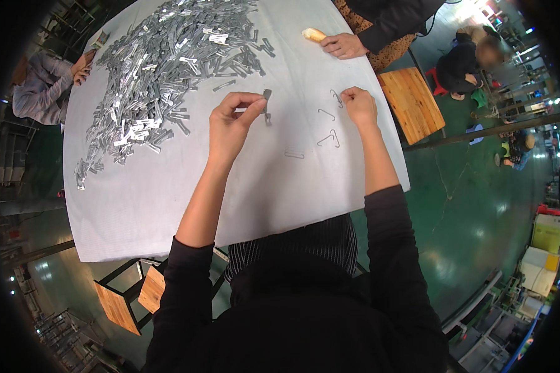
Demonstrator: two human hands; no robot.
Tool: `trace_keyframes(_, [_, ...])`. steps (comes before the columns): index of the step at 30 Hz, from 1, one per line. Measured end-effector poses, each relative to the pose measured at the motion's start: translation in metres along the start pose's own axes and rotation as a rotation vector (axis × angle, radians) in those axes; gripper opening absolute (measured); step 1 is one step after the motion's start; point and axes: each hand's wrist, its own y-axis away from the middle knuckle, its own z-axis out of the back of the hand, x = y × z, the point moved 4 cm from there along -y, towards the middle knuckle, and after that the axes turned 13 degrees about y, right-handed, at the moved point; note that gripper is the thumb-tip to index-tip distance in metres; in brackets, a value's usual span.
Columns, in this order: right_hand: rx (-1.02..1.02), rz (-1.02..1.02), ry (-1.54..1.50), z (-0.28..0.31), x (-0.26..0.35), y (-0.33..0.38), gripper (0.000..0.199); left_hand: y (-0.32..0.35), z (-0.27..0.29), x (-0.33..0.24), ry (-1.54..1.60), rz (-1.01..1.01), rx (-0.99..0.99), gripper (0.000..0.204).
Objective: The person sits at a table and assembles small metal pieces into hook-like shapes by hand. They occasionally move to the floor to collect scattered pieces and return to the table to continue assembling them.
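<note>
My left hand (231, 121) pinches a small, narrow grey metal piece (267, 117) between thumb and fingertips, just above the white-covered table (249, 205). To the right, my right hand (361, 109) is closed at the fingertips on a thin bent wire hook (335, 95). Close below it lie more bent wire hooks, one a single hook (326, 114) and others bunched together (331, 139). Between my forearms rests a long wire loop (294, 154). Beyond my left hand spreads a big heap of narrow grey metal pieces (168, 68).
Across the table, another person's hand (344, 46) holds a bread roll (313, 35). At the left edge are a second person's hands (82, 67). A wooden stool (412, 102) stands off the right side, and more wooden stools (119, 306) sit below left. Other people crouch farther right.
</note>
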Motion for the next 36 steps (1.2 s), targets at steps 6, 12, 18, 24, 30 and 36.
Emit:
trace_keyframes(6, [0.092, 0.061, 0.392, -0.010, 0.020, -0.024, 0.020, 0.004, 0.007, 0.002, 0.011, 0.104, -0.036, 0.011])
trace_keyframes(12, [0.003, 0.210, 0.198, -0.002, 0.027, -0.001, 0.016, 0.013, 0.002, 0.001, 0.072, 0.046, -0.013, 0.011])
trace_keyframes(18, [0.200, 0.127, -0.568, 0.026, 0.049, 0.054, 0.013, 0.026, -0.010, -0.006, 0.077, 0.008, 0.032, 0.010])
trace_keyframes(24, [0.298, 0.008, -1.012, 0.052, 0.080, 0.111, 0.017, 0.041, -0.017, -0.008, 0.100, 0.018, 0.035, 0.009])
trace_keyframes(30, [0.127, 0.036, -1.127, 0.060, 0.110, 0.148, 0.021, 0.054, -0.027, -0.024, 0.039, -0.013, 0.021, 0.008])
trace_keyframes(36, [-0.189, 0.090, -1.011, 0.056, 0.116, 0.150, 0.023, 0.059, -0.034, -0.029, -0.030, -0.128, 0.015, 0.009])
